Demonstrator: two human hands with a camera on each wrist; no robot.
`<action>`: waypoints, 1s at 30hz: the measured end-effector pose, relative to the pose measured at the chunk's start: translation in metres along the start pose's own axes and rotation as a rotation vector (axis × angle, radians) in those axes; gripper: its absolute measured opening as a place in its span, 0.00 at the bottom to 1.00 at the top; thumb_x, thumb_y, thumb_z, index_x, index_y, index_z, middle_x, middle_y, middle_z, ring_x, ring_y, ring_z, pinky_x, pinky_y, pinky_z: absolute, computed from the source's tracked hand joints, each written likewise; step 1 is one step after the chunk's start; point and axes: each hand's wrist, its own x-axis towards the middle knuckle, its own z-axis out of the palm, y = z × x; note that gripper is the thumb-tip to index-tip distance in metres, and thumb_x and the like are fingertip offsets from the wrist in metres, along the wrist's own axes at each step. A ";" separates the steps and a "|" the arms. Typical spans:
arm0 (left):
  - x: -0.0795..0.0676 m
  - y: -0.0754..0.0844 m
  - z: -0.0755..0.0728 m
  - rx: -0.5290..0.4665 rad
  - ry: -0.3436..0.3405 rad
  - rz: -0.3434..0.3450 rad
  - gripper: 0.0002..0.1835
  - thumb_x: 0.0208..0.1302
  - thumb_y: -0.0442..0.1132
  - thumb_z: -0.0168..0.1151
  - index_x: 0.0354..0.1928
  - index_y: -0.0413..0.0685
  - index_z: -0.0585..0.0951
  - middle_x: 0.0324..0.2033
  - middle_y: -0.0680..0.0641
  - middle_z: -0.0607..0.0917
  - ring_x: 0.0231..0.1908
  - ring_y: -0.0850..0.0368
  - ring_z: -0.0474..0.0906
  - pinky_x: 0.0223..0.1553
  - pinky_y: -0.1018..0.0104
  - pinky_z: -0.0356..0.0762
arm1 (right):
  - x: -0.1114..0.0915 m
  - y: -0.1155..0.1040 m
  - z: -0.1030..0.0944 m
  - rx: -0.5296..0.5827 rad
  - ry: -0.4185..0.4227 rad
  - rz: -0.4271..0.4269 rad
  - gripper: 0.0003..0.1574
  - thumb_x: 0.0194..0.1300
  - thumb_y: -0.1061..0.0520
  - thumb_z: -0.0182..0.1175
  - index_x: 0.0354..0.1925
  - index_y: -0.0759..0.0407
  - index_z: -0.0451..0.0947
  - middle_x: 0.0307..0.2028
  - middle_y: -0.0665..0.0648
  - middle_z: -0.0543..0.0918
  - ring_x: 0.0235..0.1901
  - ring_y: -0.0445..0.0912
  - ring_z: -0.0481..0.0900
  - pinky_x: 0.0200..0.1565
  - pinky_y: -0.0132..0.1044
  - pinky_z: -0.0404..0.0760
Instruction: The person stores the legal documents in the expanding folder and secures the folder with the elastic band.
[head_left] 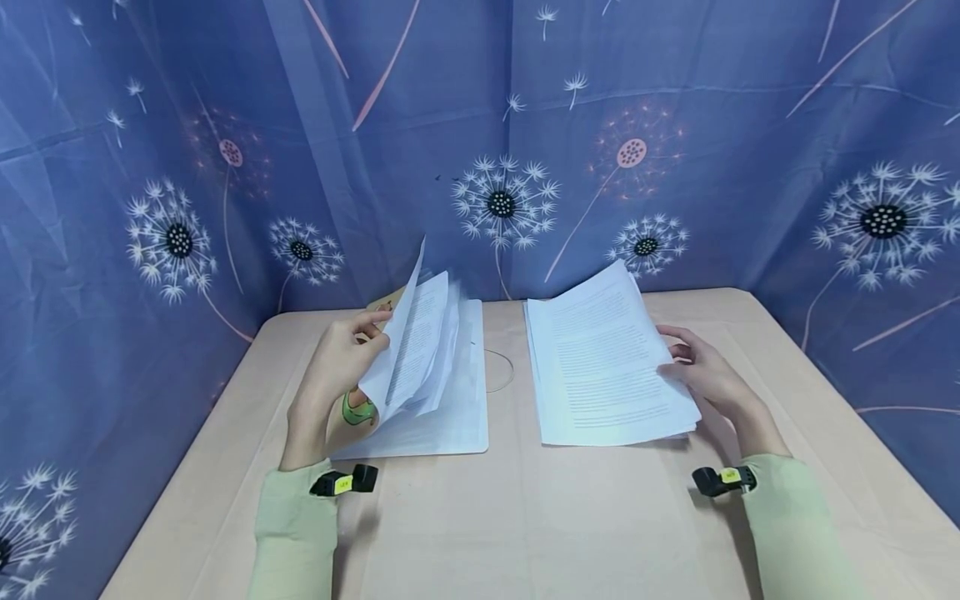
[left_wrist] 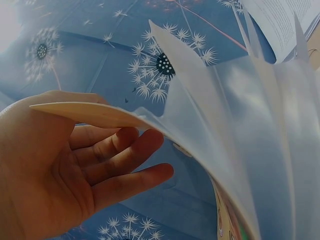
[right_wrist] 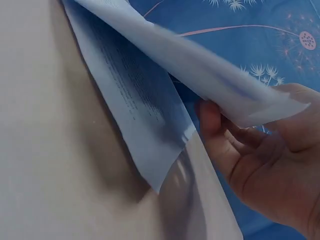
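Left of centre in the head view, pinching the cover [left_wrist: 100,115] of a folder [head_left: 450,437] with the left hand [head_left: 333,362]; right of centre, pinching printed sheets [head_left: 603,367] with the right hand [head_left: 705,375].

Seems to be a makeshift, curtained-off booth, closed in at the left, back and right by blue cloth [head_left: 435,125] printed with white and pink dandelions. Filled across the lower half by a pale beige table [head_left: 525,525] with rounded far corners, set close against the cloth and holding a stack of printed pages [head_left: 600,367] at the right. Marked as a recording spot by a pair of small black wrist cameras [head_left: 365,478]; impossible to tell whether in a home or an office.
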 end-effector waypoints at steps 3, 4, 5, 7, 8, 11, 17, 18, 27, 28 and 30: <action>-0.001 0.000 -0.001 0.004 0.000 0.001 0.25 0.66 0.38 0.52 0.66 0.51 0.77 0.36 0.45 0.81 0.20 0.54 0.64 0.18 0.66 0.61 | -0.001 -0.002 -0.001 0.010 0.010 -0.018 0.46 0.66 0.67 0.58 0.77 0.62 0.50 0.46 0.65 0.76 0.37 0.39 0.79 0.38 0.33 0.81; -0.001 0.000 -0.001 0.005 0.002 0.000 0.25 0.66 0.39 0.52 0.66 0.52 0.77 0.36 0.46 0.81 0.19 0.54 0.64 0.18 0.66 0.61 | -0.001 -0.002 -0.001 0.012 0.017 -0.023 0.46 0.66 0.67 0.59 0.77 0.62 0.51 0.45 0.64 0.77 0.37 0.39 0.80 0.37 0.33 0.81; -0.001 0.000 -0.001 0.004 0.003 0.001 0.25 0.66 0.39 0.52 0.66 0.52 0.77 0.36 0.46 0.81 0.19 0.54 0.63 0.18 0.66 0.60 | -0.001 -0.003 -0.002 0.005 0.028 -0.030 0.46 0.66 0.66 0.59 0.77 0.62 0.51 0.44 0.62 0.77 0.36 0.38 0.80 0.37 0.33 0.81; -0.002 0.001 -0.001 0.003 0.003 0.002 0.25 0.66 0.39 0.52 0.66 0.51 0.77 0.36 0.45 0.81 0.19 0.54 0.63 0.18 0.66 0.60 | -0.001 -0.003 -0.002 -0.009 0.050 -0.042 0.45 0.66 0.66 0.60 0.76 0.63 0.53 0.42 0.60 0.78 0.35 0.37 0.80 0.36 0.32 0.81; -0.002 0.001 -0.002 0.003 0.003 0.002 0.25 0.66 0.39 0.52 0.66 0.51 0.77 0.36 0.45 0.81 0.20 0.54 0.64 0.18 0.66 0.60 | -0.001 -0.004 -0.003 -0.021 0.059 -0.046 0.44 0.66 0.65 0.60 0.76 0.63 0.54 0.42 0.59 0.78 0.34 0.37 0.80 0.35 0.32 0.80; -0.002 0.002 -0.002 0.004 0.003 0.003 0.25 0.66 0.39 0.51 0.66 0.51 0.77 0.36 0.45 0.81 0.20 0.54 0.64 0.19 0.66 0.61 | 0.000 -0.004 -0.002 -0.064 0.075 -0.058 0.41 0.67 0.63 0.61 0.74 0.66 0.57 0.42 0.60 0.78 0.34 0.34 0.79 0.34 0.31 0.80; -0.002 0.001 -0.002 0.005 0.001 0.004 0.25 0.67 0.37 0.51 0.66 0.52 0.77 0.37 0.43 0.81 0.21 0.55 0.65 0.20 0.65 0.62 | 0.001 -0.005 0.000 -0.140 0.088 -0.052 0.34 0.68 0.61 0.61 0.68 0.70 0.66 0.46 0.67 0.77 0.37 0.33 0.76 0.36 0.30 0.80; -0.002 0.001 -0.002 0.005 0.001 0.003 0.25 0.67 0.37 0.51 0.66 0.52 0.77 0.36 0.44 0.81 0.21 0.55 0.65 0.20 0.65 0.62 | 0.001 -0.005 0.001 -0.153 0.093 -0.054 0.32 0.68 0.61 0.61 0.67 0.70 0.67 0.46 0.68 0.77 0.38 0.33 0.76 0.36 0.29 0.79; -0.003 0.002 -0.002 0.006 0.003 0.000 0.25 0.67 0.37 0.51 0.66 0.51 0.77 0.36 0.44 0.81 0.22 0.55 0.66 0.21 0.65 0.62 | -0.001 -0.006 0.002 -0.298 0.132 -0.007 0.22 0.67 0.62 0.59 0.57 0.70 0.76 0.49 0.70 0.80 0.44 0.51 0.78 0.38 0.26 0.74; -0.003 0.002 -0.002 0.008 0.002 0.001 0.25 0.67 0.37 0.51 0.66 0.51 0.77 0.36 0.43 0.81 0.22 0.56 0.65 0.21 0.65 0.62 | -0.001 -0.006 0.002 -0.305 0.132 -0.003 0.21 0.67 0.62 0.59 0.56 0.70 0.76 0.49 0.70 0.81 0.44 0.51 0.78 0.38 0.26 0.74; -0.002 0.002 -0.002 0.009 0.001 0.003 0.25 0.67 0.37 0.51 0.66 0.51 0.77 0.37 0.43 0.81 0.21 0.57 0.65 0.20 0.65 0.62 | -0.001 -0.006 0.002 -0.312 0.130 0.003 0.19 0.67 0.62 0.59 0.54 0.71 0.76 0.48 0.70 0.81 0.43 0.51 0.78 0.38 0.27 0.74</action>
